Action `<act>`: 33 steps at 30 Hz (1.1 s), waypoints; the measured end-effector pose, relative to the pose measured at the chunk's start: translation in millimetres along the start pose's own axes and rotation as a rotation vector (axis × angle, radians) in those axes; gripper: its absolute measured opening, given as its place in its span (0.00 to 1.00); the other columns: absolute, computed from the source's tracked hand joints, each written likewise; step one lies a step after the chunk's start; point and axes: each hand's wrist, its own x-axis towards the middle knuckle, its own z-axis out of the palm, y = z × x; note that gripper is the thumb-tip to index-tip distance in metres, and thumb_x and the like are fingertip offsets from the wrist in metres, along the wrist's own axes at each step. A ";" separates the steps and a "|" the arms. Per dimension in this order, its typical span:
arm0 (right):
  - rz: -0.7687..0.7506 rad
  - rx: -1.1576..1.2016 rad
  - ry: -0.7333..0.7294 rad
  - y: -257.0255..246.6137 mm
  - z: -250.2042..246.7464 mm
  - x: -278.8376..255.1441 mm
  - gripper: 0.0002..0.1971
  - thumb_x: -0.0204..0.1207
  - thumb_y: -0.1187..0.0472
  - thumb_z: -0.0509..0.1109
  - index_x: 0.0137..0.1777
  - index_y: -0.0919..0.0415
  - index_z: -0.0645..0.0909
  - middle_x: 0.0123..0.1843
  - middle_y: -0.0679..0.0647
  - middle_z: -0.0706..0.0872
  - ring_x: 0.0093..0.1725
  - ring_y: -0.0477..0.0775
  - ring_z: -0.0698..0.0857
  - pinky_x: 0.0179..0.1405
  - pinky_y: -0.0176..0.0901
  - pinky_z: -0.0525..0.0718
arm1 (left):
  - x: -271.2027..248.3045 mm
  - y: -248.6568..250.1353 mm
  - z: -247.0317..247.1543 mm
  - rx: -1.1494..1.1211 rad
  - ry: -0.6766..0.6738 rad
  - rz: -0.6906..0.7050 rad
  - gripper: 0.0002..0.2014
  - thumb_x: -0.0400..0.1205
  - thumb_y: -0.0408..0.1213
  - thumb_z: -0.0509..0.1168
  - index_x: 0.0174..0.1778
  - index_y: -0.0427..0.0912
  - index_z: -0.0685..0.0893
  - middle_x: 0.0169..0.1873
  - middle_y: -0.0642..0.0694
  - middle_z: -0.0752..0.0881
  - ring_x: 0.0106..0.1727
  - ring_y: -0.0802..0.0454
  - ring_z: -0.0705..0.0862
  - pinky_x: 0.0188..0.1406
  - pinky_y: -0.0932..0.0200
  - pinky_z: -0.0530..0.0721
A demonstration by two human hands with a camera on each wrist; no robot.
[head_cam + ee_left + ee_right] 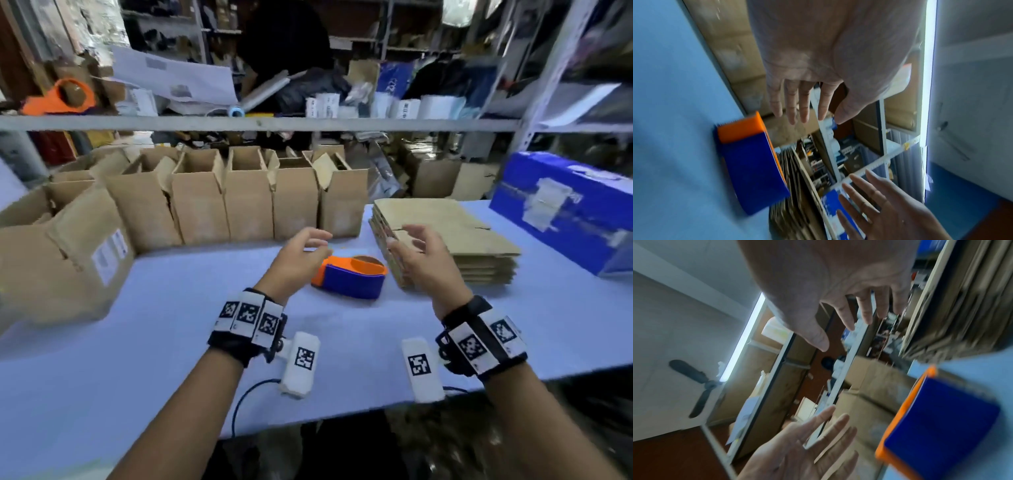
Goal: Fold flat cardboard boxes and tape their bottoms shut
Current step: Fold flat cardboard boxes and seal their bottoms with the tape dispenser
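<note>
On the pale blue table (144, 329), a blocky orange-and-blue plastic tape dispenser (351, 277) lies beside a stack of flat corrugated brown cardboard boxes (455, 236). Above them, the left hand (294, 260) and right hand (419, 257) hover, palms facing, fingers loosely spread, holding nothing.

Even, cool lighting is provided by a ceiling tube lamp (742, 340), which is overexposed in both wrist views. Motion blur is seen throughout; straight shelf lines are bent toward the head view's edges.
</note>
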 end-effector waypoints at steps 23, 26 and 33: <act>0.330 -0.171 0.397 88.7 -145.3 114.2 0.35 0.73 0.56 0.81 0.73 0.69 0.68 0.69 0.64 0.80 0.68 0.63 0.83 0.64 0.52 0.83 | 112.6 32.4 140.1 0.001 -0.069 -0.092 0.14 0.84 0.30 0.63 0.64 0.29 0.82 0.59 0.29 0.87 0.62 0.31 0.86 0.62 0.39 0.86; 0.207 -0.050 0.462 67.4 -138.3 97.3 0.34 0.72 0.60 0.83 0.72 0.64 0.68 0.64 0.57 0.77 0.58 0.54 0.81 0.56 0.44 0.81 | 108.0 43.6 127.4 -0.352 -0.001 -0.138 0.20 0.83 0.22 0.63 0.72 0.25 0.74 0.66 0.25 0.82 0.64 0.31 0.86 0.59 0.43 0.89; 0.041 0.227 0.278 37.4 -88.5 17.6 0.53 0.68 0.67 0.86 0.85 0.53 0.54 0.69 0.53 0.79 0.66 0.52 0.85 0.66 0.48 0.82 | 63.9 48.5 74.1 -0.675 0.054 -0.054 0.22 0.81 0.25 0.70 0.71 0.38 0.75 0.65 0.32 0.84 0.64 0.34 0.86 0.55 0.39 0.90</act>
